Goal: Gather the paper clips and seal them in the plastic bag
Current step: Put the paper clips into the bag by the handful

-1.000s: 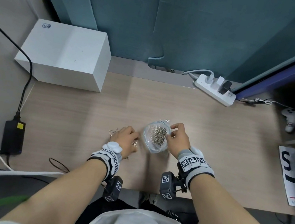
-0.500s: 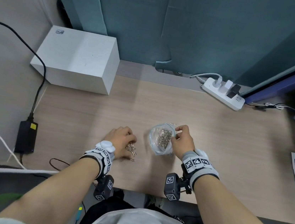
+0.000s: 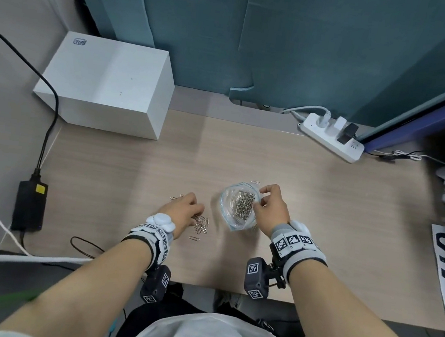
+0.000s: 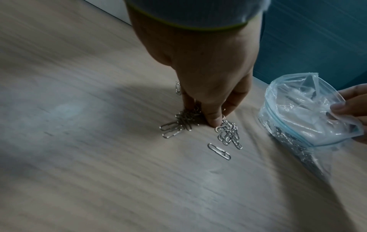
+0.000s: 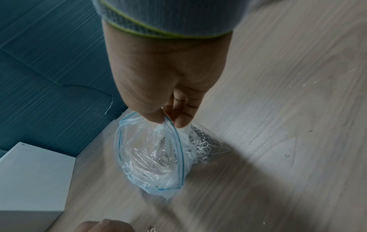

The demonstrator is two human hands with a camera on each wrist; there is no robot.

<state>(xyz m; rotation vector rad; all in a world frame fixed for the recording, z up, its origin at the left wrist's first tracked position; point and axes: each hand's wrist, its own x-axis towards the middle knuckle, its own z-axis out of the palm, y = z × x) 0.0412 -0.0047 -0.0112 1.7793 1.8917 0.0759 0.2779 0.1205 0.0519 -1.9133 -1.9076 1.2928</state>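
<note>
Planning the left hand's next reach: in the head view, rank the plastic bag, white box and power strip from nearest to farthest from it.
From the left hand:
1. Plastic bag, just to its right.
2. White box, back left.
3. Power strip, far back right.

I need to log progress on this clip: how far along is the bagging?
Done: most paper clips already lie inside the plastic bag. In hand: the right hand pinches the bag's rim open, and the left hand gathers a loose pile of clips on the desk. Left: bagging those and the strays, then sealing.
</note>
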